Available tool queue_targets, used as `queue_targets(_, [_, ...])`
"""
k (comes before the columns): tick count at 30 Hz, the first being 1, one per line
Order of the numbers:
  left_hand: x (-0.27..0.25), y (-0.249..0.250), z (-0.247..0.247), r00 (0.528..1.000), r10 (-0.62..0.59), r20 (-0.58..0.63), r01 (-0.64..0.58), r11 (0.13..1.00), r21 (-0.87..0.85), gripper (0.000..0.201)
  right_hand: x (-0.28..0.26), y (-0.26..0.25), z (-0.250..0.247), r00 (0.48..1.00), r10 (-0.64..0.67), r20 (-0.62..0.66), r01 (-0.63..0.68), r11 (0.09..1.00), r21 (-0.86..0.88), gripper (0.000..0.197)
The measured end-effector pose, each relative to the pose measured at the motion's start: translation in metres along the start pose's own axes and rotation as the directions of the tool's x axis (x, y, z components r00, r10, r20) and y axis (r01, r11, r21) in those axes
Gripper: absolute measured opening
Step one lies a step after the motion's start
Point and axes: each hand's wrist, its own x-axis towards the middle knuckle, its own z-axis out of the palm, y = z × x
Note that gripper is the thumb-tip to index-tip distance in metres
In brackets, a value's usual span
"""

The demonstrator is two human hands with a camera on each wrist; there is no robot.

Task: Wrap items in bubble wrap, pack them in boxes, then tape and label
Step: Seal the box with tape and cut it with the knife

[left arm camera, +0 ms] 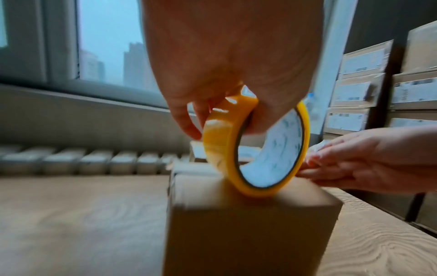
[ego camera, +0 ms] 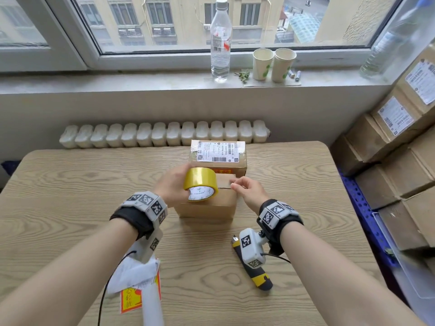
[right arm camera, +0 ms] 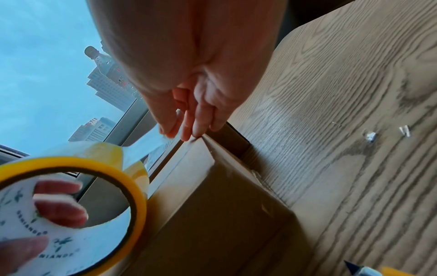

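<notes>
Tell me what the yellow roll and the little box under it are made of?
The yellow roll looks like shiny see-through plastic tape wound on a white printed core, probably card. The little box looks like plain matte brown cardboard, with folded flaps meeting on top.

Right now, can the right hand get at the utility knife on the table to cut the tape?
Probably yes. The utility knife lies on the bare table just under the right wrist, nothing on it. But the right hand pinches the tape end at the box, so it must let go first.
</notes>
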Motion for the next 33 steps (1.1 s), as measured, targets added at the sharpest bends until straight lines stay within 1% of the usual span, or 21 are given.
queue_targets(1, [-0.005,-0.007,0.008,0.997,-0.032,-0.069,0.028,0.998,-0.060,0.055,0.000,0.001,0.000,1.000,0.000,-0.003,0.000,1.000,0.009,0.017])
queue_targets(2, [-0.009,-0.013,0.016,0.991,-0.077,-0.113,0.063,0.991,-0.121,0.055,0.000,0.002,0.001,1.000,0.001,-0.003,-0.001,1.000,0.016,0.016])
queue_targets(4, [-0.012,-0.021,0.033,0.976,-0.149,-0.157,0.111,0.967,-0.228,0.056,-0.002,0.002,0.002,1.000,-0.002,-0.011,0.003,0.999,0.040,0.015])
queue_targets(6, [-0.011,-0.026,0.044,0.964,-0.199,-0.175,0.148,0.953,-0.266,0.056,-0.002,0.001,0.003,0.999,-0.005,-0.032,0.007,0.997,0.080,0.017])
queue_targets(10, [-0.005,-0.026,0.051,0.958,-0.227,-0.176,0.181,0.954,-0.240,0.055,-0.001,0.002,0.003,0.998,0.055,-0.029,-0.048,0.977,0.207,0.018])
queue_targets(12, [-0.004,-0.020,0.048,0.953,-0.254,-0.164,0.216,0.952,-0.218,0.055,0.001,0.002,0.003,0.995,0.099,-0.024,-0.087,0.945,0.315,0.021])
queue_targets(14, [-0.004,-0.014,0.048,0.950,-0.264,-0.166,0.236,0.957,-0.170,0.050,-0.001,0.000,-0.001,0.990,0.138,-0.008,-0.123,0.903,0.411,0.024])
queue_targets(17, [-0.006,-0.011,0.046,0.957,-0.229,-0.177,0.212,0.971,-0.113,0.039,-0.006,0.004,-0.006,0.978,0.208,-0.012,-0.181,0.875,0.448,0.026])
queue_targets(19, [-0.005,-0.009,0.044,0.961,-0.208,-0.182,0.193,0.976,-0.100,0.040,-0.009,0.010,-0.008,0.966,0.257,-0.017,-0.214,0.841,0.497,0.025])
queue_targets(21, [-0.003,-0.005,0.042,0.957,-0.216,-0.194,0.199,0.975,-0.101,0.042,-0.009,0.013,-0.009,0.956,0.293,-0.012,-0.240,0.803,0.545,0.021])
queue_targets(24, [0.002,0.002,0.040,0.948,-0.236,-0.215,0.217,0.970,-0.112,0.039,-0.007,0.008,-0.009,0.945,0.327,-0.005,-0.262,0.767,0.586,0.017])
queue_targets(28, [0.010,0.007,0.040,0.952,-0.232,-0.201,0.224,0.973,-0.064,0.044,-0.004,0.006,-0.009,0.936,0.351,-0.027,-0.262,0.744,0.615,0.023])
queue_targets(30, [0.011,0.008,0.040,0.953,-0.231,-0.193,0.226,0.973,-0.048,0.044,-0.003,0.007,-0.008,0.933,0.359,-0.038,-0.260,0.741,0.620,0.026])
queue_targets(33, [0.010,0.009,0.039,0.957,-0.226,-0.181,0.223,0.974,-0.037,0.046,0.001,0.007,-0.006,0.929,0.366,-0.062,-0.263,0.768,0.584,0.028])
